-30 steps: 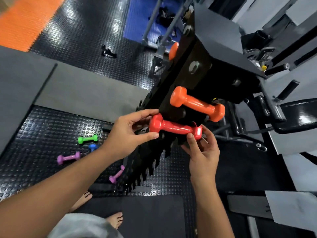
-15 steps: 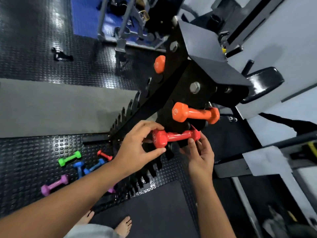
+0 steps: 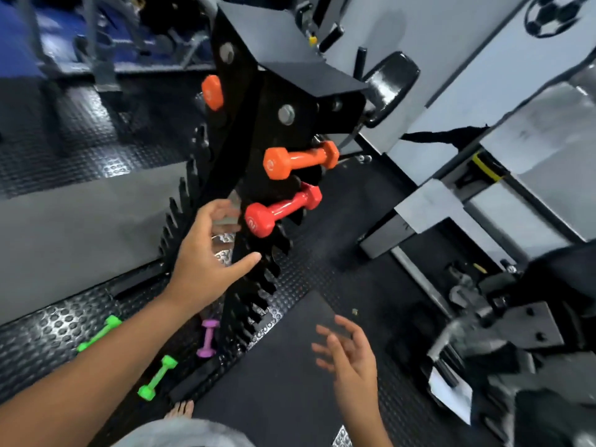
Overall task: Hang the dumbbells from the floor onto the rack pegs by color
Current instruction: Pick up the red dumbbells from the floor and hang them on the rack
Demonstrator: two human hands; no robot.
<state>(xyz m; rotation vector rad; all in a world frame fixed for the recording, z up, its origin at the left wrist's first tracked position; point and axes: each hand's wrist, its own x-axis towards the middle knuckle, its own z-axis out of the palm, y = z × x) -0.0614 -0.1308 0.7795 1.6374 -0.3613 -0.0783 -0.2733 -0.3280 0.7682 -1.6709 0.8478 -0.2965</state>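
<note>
A red dumbbell (image 3: 281, 211) rests on the pegs of the black rack (image 3: 254, 101), just below an orange dumbbell (image 3: 300, 159). The end of another orange dumbbell (image 3: 213, 91) shows on the rack's far side. My left hand (image 3: 209, 256) hovers open just left of the red dumbbell, apart from it. My right hand (image 3: 350, 353) hangs open lower down, over a dark mat, holding nothing. On the floor lie two green dumbbells (image 3: 158, 377) (image 3: 100, 332) and a purple dumbbell (image 3: 208, 337) near the rack's foot.
Rows of black pegs (image 3: 258, 285) run down the rack below the red dumbbell. A black floor mat (image 3: 283, 375) lies under my right hand. Grey machine frames (image 3: 429, 204) and a padded seat (image 3: 392, 82) stand to the right. My bare foot (image 3: 180, 409) shows at the bottom.
Both hands have let go of the red dumbbell, which now sits on the pegs. My right hand dropped down and away; my left hand drew back slightly to the left.
</note>
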